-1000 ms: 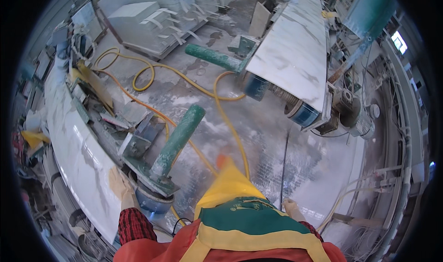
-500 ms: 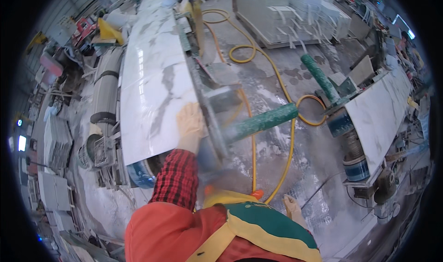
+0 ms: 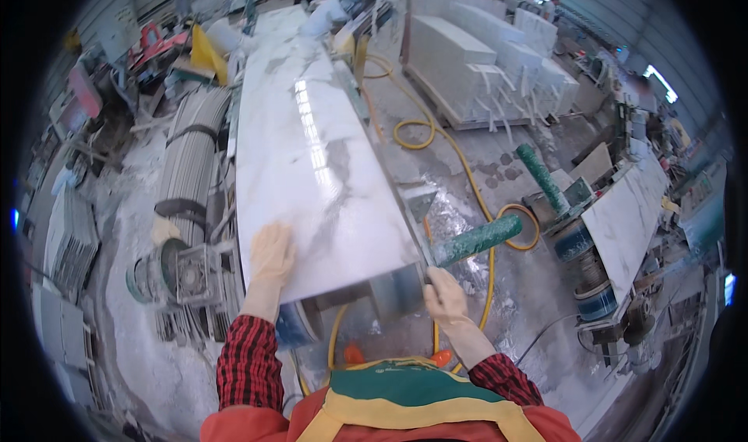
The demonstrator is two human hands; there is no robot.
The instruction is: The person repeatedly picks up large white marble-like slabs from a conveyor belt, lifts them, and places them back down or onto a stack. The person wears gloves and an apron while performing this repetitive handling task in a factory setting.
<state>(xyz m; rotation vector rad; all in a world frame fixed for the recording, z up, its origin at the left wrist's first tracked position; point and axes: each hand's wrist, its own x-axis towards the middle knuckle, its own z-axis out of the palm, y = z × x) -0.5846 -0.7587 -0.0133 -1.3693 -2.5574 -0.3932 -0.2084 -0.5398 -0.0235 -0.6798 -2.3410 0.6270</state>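
A long white slab with grey veins (image 3: pixel 351 208), glossy on top, lies on a metal frame with blue rollers (image 3: pixel 296 325) showing under its near end. My left hand (image 3: pixel 271 257) rests flat on the slab near its near left corner, fingers stretched out. At the near right corner my right hand (image 3: pixel 446 298) has its fingers bent against the metal frame's side rail (image 3: pixel 421 251); its fingertips are partly hidden. A green, white-spattered bar (image 3: pixel 477 239) sticks out to the right of the frame, just beyond my right hand.
A yellow hose (image 3: pixel 467 181) loops over the floor on the right. Farther right stands another roller frame with a veined slab (image 3: pixel 627 212). Strapped pale stone blocks (image 3: pixel 460 60) stand at the back. Left of the slab lie a strapped bundle of strips (image 3: pixel 195 142) and a motor (image 3: pixel 195 274).
My left hand has gone from the slab's right side to its near left corner. My right hand has come up from beside my body to the frame. The view has shifted.
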